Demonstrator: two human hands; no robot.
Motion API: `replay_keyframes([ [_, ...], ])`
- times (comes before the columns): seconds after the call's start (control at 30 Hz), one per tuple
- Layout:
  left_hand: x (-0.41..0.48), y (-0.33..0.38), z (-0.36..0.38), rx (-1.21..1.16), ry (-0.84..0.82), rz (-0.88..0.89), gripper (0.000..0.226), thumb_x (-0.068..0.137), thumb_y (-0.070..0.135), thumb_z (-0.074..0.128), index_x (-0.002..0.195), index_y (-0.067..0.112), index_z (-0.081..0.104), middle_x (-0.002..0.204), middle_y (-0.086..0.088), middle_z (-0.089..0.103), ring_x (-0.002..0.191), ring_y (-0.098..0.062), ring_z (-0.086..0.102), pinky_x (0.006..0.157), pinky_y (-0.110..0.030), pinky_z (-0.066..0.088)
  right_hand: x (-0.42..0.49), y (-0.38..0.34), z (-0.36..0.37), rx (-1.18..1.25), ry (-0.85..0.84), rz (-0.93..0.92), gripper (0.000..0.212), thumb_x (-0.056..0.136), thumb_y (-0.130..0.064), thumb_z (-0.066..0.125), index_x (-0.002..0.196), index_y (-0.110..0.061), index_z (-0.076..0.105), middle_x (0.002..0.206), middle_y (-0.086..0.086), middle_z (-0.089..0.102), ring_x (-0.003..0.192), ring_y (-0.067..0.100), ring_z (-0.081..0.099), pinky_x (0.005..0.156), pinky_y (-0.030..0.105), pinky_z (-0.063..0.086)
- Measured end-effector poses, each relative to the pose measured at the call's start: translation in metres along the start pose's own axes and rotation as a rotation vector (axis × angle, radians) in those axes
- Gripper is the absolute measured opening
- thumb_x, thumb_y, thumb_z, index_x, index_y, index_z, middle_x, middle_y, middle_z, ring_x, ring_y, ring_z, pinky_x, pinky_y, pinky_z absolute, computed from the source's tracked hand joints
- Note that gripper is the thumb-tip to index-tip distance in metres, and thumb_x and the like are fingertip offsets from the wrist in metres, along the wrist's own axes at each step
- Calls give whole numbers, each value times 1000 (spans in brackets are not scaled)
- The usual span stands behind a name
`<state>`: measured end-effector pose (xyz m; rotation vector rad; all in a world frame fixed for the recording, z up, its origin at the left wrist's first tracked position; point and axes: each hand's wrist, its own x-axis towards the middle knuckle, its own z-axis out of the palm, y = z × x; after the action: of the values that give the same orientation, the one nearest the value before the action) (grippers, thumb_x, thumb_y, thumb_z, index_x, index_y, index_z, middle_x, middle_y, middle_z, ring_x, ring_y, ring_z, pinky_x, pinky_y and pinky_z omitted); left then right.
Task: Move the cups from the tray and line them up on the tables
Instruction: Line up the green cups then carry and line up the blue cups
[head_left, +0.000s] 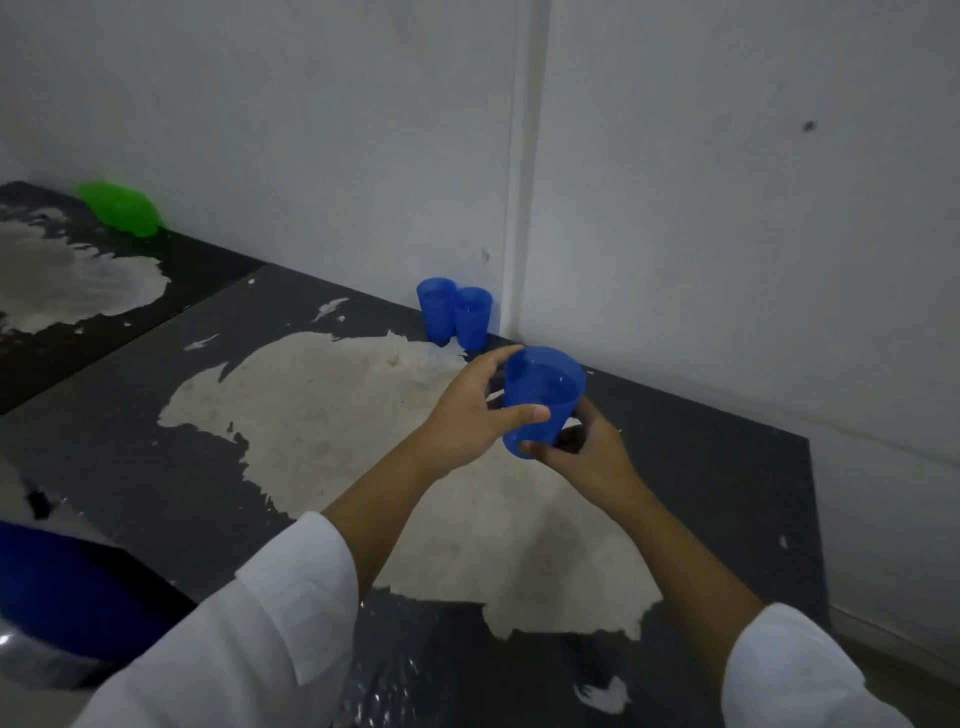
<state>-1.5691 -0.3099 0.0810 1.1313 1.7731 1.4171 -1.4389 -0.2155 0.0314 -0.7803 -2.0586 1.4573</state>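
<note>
A blue plastic cup (543, 395) is held in the air above the dark table (218, 467), tilted with its mouth toward me. My left hand (470, 410) grips its side, thumb across the front and fingers over the rim. My right hand (582, 457) holds its base from below and the right. Two more blue cups (437, 309) (471, 317) stand upright side by side, touching, at the table's far edge against the wall corner. No tray is clearly in view.
The table's dark top is worn, with large pale patches (337, 405). A second table (62, 280) adjoins at the left, with a green plastic thing (122, 208) at its back by the wall. A blue rounded object (57, 592) sits at the lower left.
</note>
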Motion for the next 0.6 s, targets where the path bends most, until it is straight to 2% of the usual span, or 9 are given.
replay_keyframes([
  [0.07,21,-14,-10,-7,-21,-17,68,77,22,75,135,29,41,122,16,49,116,-10,52,83,-15,48,21,9,11,5,21,24,54,68,-31,81,106,-48,47,103,-13,62,79,8,66,63,16,53],
  [0.2,61,-47,-26,-32,-55,-48,71,76,22,76,136,30,40,126,14,50,120,-11,52,82,-13,49,64,29,32,-9,76,89,55,67,-33,82,103,-50,44,101,-18,60,79,4,65,60,12,49],
  [0.33,101,-83,-36,-98,-77,-125,73,76,18,76,139,29,39,136,6,50,125,-13,49,96,-27,48,107,53,51,-5,143,173,64,65,-33,83,116,-41,45,102,-22,57,86,0,61,62,9,44],
  [0.47,137,-116,-42,-139,-77,-181,73,76,14,75,139,27,41,135,6,52,124,-13,48,96,-27,47,145,81,65,5,190,218,68,66,-28,83,123,-37,46,106,-22,57,96,2,59,70,12,43],
  [0.6,169,-143,-45,-180,-59,-207,68,77,14,74,137,26,44,131,4,55,121,-13,51,99,-31,47,178,105,77,-3,237,275,65,69,-27,81,124,-36,48,110,-17,59,97,1,58,76,16,44],
])
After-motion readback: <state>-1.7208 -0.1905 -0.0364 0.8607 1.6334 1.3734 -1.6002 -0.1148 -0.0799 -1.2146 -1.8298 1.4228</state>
